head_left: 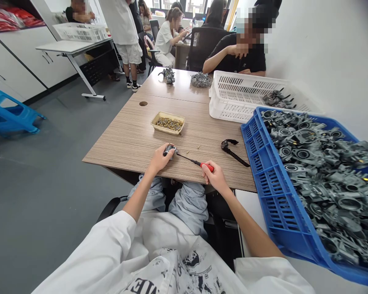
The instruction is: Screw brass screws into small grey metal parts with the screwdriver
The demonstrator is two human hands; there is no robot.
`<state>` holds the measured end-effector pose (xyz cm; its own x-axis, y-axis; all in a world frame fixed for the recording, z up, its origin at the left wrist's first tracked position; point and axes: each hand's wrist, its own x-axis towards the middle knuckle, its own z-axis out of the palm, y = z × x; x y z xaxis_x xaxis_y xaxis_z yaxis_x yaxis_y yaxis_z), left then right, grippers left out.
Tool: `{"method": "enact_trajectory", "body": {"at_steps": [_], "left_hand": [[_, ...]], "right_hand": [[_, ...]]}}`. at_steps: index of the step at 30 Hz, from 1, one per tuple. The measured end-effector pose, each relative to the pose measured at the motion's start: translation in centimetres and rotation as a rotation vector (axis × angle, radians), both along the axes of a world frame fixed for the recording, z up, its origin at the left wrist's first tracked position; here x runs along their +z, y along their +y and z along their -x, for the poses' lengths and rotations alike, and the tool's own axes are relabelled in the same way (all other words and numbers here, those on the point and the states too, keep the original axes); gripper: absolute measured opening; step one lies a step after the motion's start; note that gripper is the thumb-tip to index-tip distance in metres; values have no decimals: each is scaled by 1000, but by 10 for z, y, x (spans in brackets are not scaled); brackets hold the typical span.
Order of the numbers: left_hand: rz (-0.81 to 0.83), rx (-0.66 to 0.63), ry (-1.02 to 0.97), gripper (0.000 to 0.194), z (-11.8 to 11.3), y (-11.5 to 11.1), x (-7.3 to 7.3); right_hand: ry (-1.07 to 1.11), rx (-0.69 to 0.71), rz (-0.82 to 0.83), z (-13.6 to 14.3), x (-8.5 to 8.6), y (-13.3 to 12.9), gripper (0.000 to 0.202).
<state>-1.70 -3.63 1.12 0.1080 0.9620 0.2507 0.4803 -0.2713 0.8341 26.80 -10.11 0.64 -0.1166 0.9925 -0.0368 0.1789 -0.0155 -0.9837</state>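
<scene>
My left hand (161,158) is closed around a small grey metal casting (171,151) near the table's front edge. My right hand (214,176) grips the red handle of a screwdriver (188,159). Its dark shaft points left, and the tip meets the casting's right side; the exact contact spot is too small to make out. Two small brass-coloured screws (198,146) lie loose on the table to the right of the casting. Just beyond my left hand stands a cream tray (153,123) filled with many similar brass-coloured pieces.
A black wristwatch (225,145) lies right of my hands. Beside it, a blue crate (265,196) is heaped with grey castings. Behind stands a white crate (230,110) with some parts. More metal parts (168,75) sit at the table's far end, where a person in black sits.
</scene>
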Motion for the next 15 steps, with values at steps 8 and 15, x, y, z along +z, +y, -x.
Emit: {"method": "enact_trajectory", "body": {"at_steps": [8, 15], "left_hand": [[0, 0, 12, 37, 0, 1, -1], [-4, 4, 6, 37, 0, 1, -1]], "right_hand": [[1, -7, 9, 1, 1, 0, 43], [-2, -4, 3, 1, 2, -1, 42]]}}
